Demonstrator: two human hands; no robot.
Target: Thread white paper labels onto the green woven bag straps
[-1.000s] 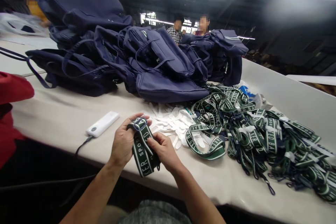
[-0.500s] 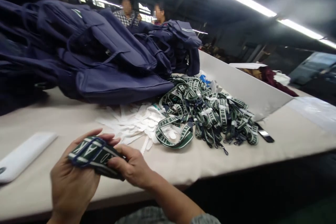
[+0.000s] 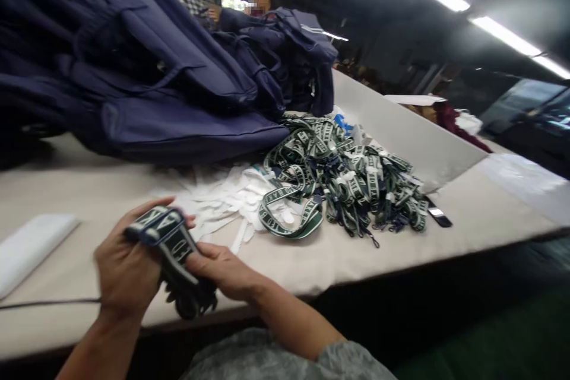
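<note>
My left hand [image 3: 127, 270] holds the top of a folded green strap [image 3: 171, 249] with white lettering and a navy edge. My right hand [image 3: 222, 270] pinches the same strap lower down, over the near table edge. Behind the hands lies a scatter of small white paper pieces [image 3: 222, 199]. To the right of it sits a heap of the same green straps [image 3: 351, 181] on the beige table [image 3: 365, 255].
Navy blue bags [image 3: 169, 83] are piled at the back left. A white flat device [image 3: 31, 243] with a cable lies at the left. A dark phone [image 3: 439, 215] lies beside the strap heap. Two people sit beyond the bags. A white board [image 3: 401, 136] leans at the right.
The view has swung to the right, so the bags and device shifted left. Both hands stayed on the strap and moved it lower, toward the table edge.
</note>
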